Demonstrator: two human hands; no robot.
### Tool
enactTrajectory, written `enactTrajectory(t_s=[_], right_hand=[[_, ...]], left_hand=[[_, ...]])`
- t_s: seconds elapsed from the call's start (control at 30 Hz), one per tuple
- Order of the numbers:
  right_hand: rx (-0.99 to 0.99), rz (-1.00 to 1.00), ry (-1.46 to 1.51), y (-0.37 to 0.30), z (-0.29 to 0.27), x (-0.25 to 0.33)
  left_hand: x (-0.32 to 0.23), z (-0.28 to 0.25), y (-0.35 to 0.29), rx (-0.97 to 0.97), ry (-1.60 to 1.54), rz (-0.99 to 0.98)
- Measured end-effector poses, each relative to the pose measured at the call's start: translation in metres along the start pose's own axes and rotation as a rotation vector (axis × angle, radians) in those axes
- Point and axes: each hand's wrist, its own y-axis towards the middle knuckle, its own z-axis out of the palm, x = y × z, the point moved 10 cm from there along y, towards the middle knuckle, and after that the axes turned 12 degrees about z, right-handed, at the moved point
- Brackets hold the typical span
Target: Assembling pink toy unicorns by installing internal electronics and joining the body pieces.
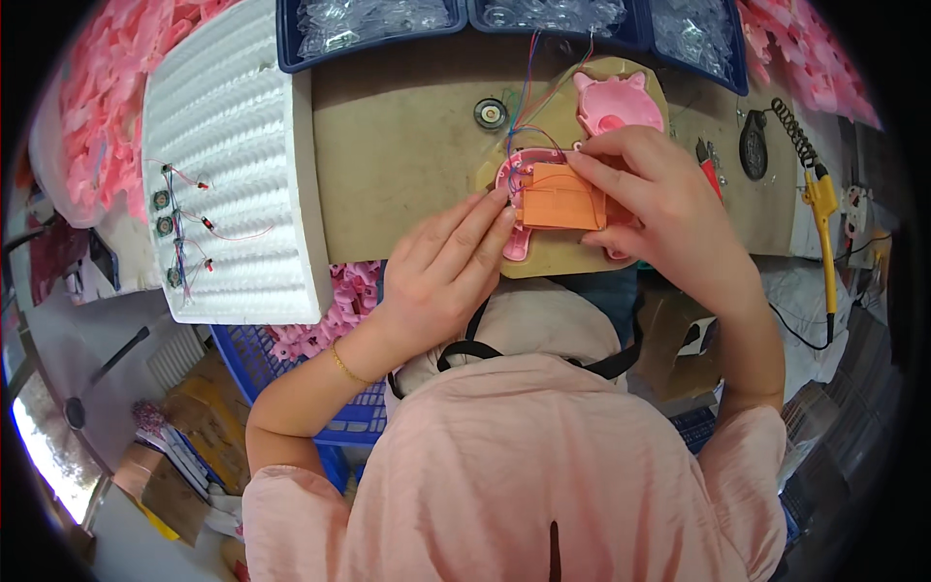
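Table point(407, 155): spreads under and around the pink shell point(517, 244), my landmark. White foam tray point(233, 126): well left of the shell.

Right hand point(664, 199): at the shell's right side, thumb and fingers curved apart around the orange box point(564, 202), apparently gripping its right end. Left hand point(436, 267): fingers together, tips at the shell's left edge; thumb hidden, so I cannot tell whether they pinch anything. Box: over the shell's middle; seating unclear from where I stand.

Risks, as I judge them: speaker point(491, 113), just beyond the shell's upper left, could be knocked by a sleeve. Thin wires point(526, 94), running up from the shell, could get trapped under the box if it is pressed down, or tear loose if it is tugged.
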Motion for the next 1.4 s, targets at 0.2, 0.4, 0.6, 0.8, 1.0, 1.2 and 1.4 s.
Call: enactTrajectory(t_s=[0.2, 0.4, 0.6, 0.8, 1.0, 1.2, 1.4], right_hand=[[-0.150, 0.069, 0.060, -0.018, -0.014, -0.011], [-0.282, 0.091, -0.161, -0.028, -0.024, -0.016], [-0.348, 0.041, -0.112, -0.030, -0.018, -0.021], [-0.106, 0.219, 0.349, -0.005, -0.017, -0.053], [0.133, 0.657, 0.965, 0.054, 0.023, -0.064], [0.138, 0.204, 0.804, 0.076, -0.005, -0.003], [-0.140, 0.112, 0.401, 0.035, -0.044, -0.035]], left_hand=[[0.017, -0.016, 0.007, -0.008, -0.051, -0.099], [-0.001, 0.002, 0.068, 0.080, -0.032, 0.046], [-0.008, 0.017, 0.069, 0.168, 0.032, 0.096], [-0.005, 0.014, 0.064, 0.089, -0.015, 0.090], [0.069, -0.015, 0.038, -0.024, -0.123, -0.528], [0.074, 0.013, 0.058, 0.015, -0.333, -0.472], [0.047, 0.005, 0.073, -0.010, -0.355, -0.264]])
